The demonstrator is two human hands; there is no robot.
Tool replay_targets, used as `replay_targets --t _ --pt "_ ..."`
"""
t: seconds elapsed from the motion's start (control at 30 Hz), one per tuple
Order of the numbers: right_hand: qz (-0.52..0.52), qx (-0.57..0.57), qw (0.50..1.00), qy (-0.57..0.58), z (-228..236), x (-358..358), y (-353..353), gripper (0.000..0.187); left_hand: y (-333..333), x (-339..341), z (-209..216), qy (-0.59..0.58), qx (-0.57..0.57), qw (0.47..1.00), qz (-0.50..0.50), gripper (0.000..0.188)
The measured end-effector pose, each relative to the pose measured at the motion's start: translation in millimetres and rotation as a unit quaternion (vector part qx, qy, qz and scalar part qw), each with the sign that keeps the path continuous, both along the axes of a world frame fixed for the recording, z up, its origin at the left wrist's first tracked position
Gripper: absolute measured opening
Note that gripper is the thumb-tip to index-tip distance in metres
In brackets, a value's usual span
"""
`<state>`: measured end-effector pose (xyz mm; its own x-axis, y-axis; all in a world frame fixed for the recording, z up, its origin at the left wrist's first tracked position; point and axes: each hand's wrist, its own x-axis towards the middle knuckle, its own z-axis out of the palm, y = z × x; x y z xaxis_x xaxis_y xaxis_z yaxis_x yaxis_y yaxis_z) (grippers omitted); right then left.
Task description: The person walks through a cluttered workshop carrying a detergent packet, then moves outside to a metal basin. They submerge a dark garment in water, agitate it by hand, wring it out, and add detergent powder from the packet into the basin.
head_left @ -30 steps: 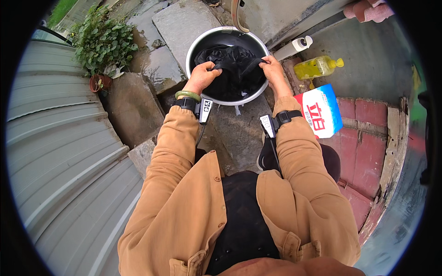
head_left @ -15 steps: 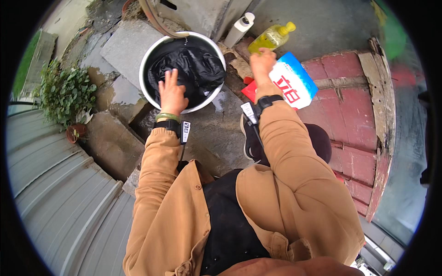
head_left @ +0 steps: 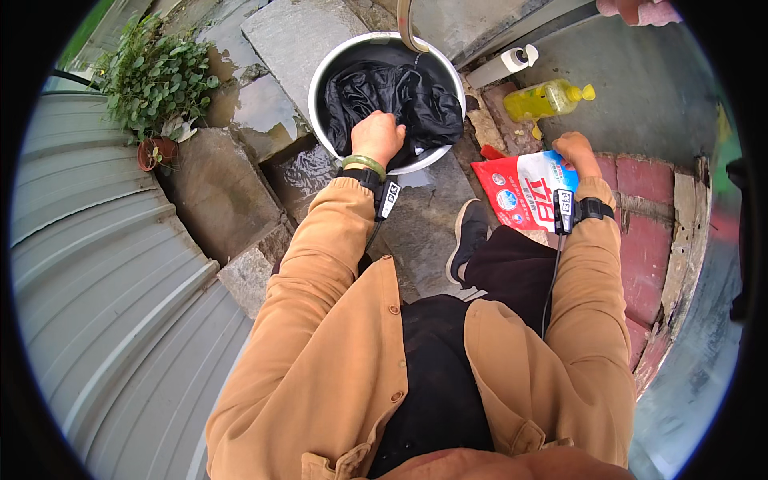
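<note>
A pale metal basin (head_left: 322,132) holds wet black fabric (head_left: 372,84), seemingly a garment. Inside the near part of the basin, my left hand (head_left: 378,138) is closed on a fold of this cloth, its fingertips partly hidden. To the right, a red, white and blue detergent bag (head_left: 524,192) rests by my knee, over the edge of the reddish boards. At the bag's blue end my right hand (head_left: 578,150) has its fingers curled around the edge. A curved spout (head_left: 406,24) hangs over the basin's far rim, with a thin trickle of water below it.
Beyond the bag lies a bottle of yellow liquid (head_left: 544,100), beside a white bottle (head_left: 504,66). Wet stone slabs (head_left: 216,176) surround the basin. A potted plant (head_left: 156,88) stands at the far left, above grey corrugated sheeting (head_left: 120,280). Something pink (head_left: 640,10) shows at the top right.
My left hand has gone from spread fingers to a closed grip on the black cloth. My right hand has moved from beside the yellow bottle to the bag's blue end. The view has shifted.
</note>
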<state>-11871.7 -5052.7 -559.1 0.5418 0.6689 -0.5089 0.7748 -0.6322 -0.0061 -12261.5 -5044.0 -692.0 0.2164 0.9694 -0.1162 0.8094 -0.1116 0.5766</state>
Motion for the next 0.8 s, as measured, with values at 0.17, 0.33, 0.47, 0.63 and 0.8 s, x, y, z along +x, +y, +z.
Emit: replay_targets --t 0.17,0.33,0.47,0.63,0.8 --pt "0.197 -0.024 0.98 0.019 75.7 -71.6 -15.9 0.021 -8.1 23.3 24.0 -0.155 -0.142 0.964 -0.163 0.055" --pt "0.416 0.079 0.905 0.035 144.2 -130.1 -41.7 0.011 -24.8 49.8 55.5 -0.178 -0.012 0.948 -0.265 0.122" --pt "0.453 0.174 0.873 0.049 184.8 -159.9 -37.4 0.008 -34.7 60.9 64.8 -0.298 -0.054 0.9 -0.312 0.107" --pt "0.453 0.273 0.832 0.165 181.3 -179.2 -26.1 0.009 -58.4 72.6 59.9 -0.318 -0.054 0.915 -0.243 0.052" --pt "0.377 0.413 0.795 0.233 145.2 -136.1 -9.7 0.047 -87.0 82.0 73.2 -0.379 -0.084 0.912 -0.134 0.054"
